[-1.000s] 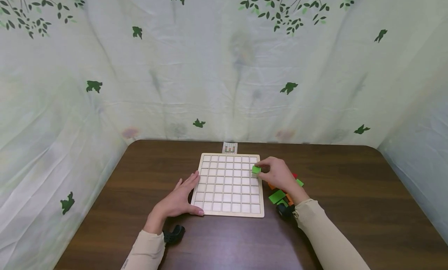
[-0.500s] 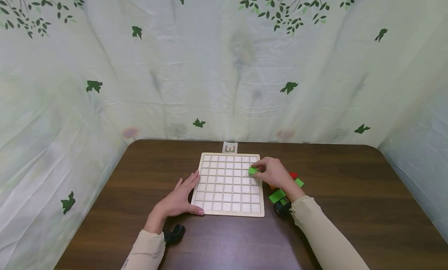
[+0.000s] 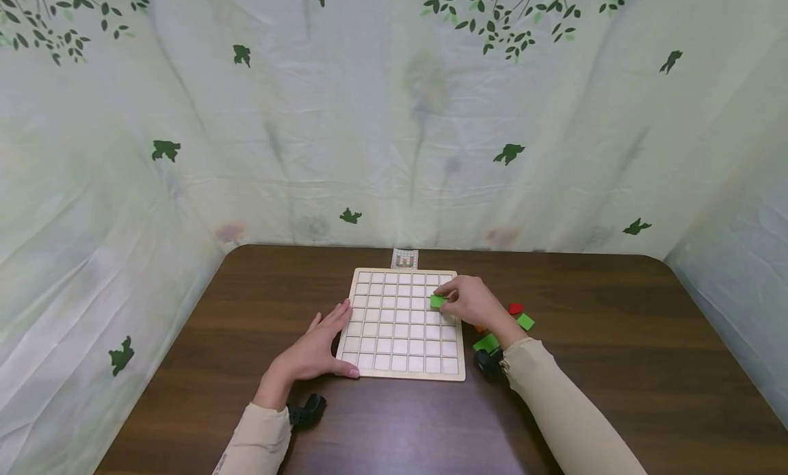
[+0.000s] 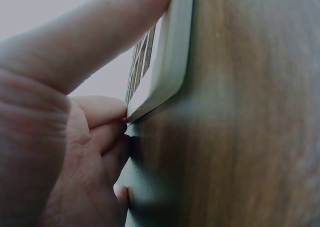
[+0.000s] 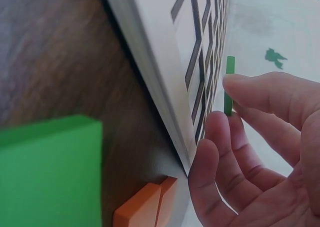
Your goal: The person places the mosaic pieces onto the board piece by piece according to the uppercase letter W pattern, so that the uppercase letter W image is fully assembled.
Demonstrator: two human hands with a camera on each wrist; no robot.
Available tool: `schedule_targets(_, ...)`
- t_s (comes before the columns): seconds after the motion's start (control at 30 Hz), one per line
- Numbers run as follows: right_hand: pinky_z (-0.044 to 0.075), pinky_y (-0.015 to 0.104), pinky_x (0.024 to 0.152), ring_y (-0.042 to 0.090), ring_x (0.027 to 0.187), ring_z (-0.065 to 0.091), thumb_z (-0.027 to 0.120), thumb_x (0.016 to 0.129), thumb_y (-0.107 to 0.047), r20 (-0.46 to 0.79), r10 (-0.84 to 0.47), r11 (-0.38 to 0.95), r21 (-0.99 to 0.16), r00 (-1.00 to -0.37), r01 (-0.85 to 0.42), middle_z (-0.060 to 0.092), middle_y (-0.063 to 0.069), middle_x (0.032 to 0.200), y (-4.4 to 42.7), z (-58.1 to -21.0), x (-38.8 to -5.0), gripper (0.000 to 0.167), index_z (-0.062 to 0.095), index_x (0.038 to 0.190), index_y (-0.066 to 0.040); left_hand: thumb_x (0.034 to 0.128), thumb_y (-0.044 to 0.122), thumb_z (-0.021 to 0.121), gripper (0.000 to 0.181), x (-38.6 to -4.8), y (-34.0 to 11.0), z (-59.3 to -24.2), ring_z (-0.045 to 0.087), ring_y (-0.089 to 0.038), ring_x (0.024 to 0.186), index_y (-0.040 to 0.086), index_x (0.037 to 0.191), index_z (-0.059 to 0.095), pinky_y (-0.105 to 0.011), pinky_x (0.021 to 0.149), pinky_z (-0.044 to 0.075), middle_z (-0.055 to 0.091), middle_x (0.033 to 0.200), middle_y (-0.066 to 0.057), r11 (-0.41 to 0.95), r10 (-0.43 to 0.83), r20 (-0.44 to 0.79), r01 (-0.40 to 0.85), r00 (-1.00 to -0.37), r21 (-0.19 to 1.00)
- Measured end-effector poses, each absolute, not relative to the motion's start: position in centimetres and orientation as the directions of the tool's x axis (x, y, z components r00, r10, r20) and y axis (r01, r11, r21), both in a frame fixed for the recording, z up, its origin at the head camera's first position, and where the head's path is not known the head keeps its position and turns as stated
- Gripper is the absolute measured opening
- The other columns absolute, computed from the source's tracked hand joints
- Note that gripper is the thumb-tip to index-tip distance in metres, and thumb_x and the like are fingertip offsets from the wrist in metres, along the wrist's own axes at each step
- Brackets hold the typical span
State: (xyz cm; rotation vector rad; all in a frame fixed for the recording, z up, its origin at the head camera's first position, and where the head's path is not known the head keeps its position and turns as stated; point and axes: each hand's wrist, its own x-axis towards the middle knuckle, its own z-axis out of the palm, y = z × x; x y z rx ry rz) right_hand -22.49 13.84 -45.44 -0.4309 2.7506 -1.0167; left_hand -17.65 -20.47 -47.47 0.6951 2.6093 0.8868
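Observation:
A square board with a pale wooden rim and a grid of white cells lies on the table. My left hand rests at its left side, fingers fairly straight against the left edge and thumb at the near left corner. In the left wrist view, the thumb reaches over that corner of the board. My right hand pinches a thin green square tile above the right part of the grid. Edge-on in the right wrist view, the green tile stands apart from the board's surface.
Right of the board lie loose green tiles, a red tile and orange tiles, partly hidden by my right arm. A small printed card lies behind the board. A leaf-patterned curtain hangs beyond the table.
My right hand has moved left over the board, carrying the green tile from the rightmost columns further inward. More of the red tile shows beside the arm. The left hand stays put.

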Motion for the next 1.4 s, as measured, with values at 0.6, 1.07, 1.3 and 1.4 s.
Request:
schedule_targets(0.6,0.054,0.033,0.073,0.018,0.091,0.065,0.074,0.086,-0.008,-0.075,-0.346,0.732,-0.645,-0.935,-0.219,0.073,0.003,0.107,13.24,-45.81,-23.12,0.029,0.078,0.115,-0.01,0.0696,0.049,0.09,0.124,-17.54,-20.53,-47.41,0.011,-0.033,0.153,-0.003,0.158,0.02,-0.059,0.12,0.002,0.013,0.167,-0.016,0.69,0.53,-0.125,0.341,-0.839,0.638)
schedule_targets(1.07,0.049,0.029,0.07,0.014,0.083,0.06,0.075,0.086,-0.008,-0.1,-0.359,0.722,-0.66,-0.928,-0.208,0.073,0.0,0.102,13.22,-46.06,-23.45,0.03,0.078,0.116,-0.011,0.0694,0.05,0.089,0.125,-17.59,-20.57,-47.55,0.012,-0.034,0.153,-0.003,0.158,0.02,-0.06,0.12,0.003,0.014,0.166,-0.017,0.691,0.531,-0.116,0.35,-0.839,0.632)
schedule_targets(1.3,0.053,0.033,0.075,0.016,0.089,0.063,0.074,0.087,-0.009,-0.109,-0.362,0.713,-0.672,-0.926,-0.2,0.072,0.002,0.106,13.19,-46.11,-23.43,0.031,0.076,0.119,-0.01,0.0701,0.049,0.089,0.124,-17.52,-20.61,-47.45,0.011,-0.035,0.153,-0.004,0.158,0.02,-0.06,0.12,0.002,0.013,0.166,-0.018,0.685,0.536,-0.114,0.352,-0.837,0.638)
schedule_targets(1.4,0.055,0.035,0.078,0.017,0.093,0.064,0.074,0.088,-0.01,-0.115,-0.356,0.711,-0.678,-0.927,-0.189,0.072,0.002,0.108,13.16,-46.1,-23.37,0.033,0.075,0.12,-0.01,0.0704,0.048,0.09,0.123,-17.52,-20.61,-47.53,0.011,-0.035,0.153,-0.005,0.157,0.02,-0.061,0.12,0.002,0.013,0.166,-0.019,0.675,0.541,-0.108,0.354,-0.834,0.647)
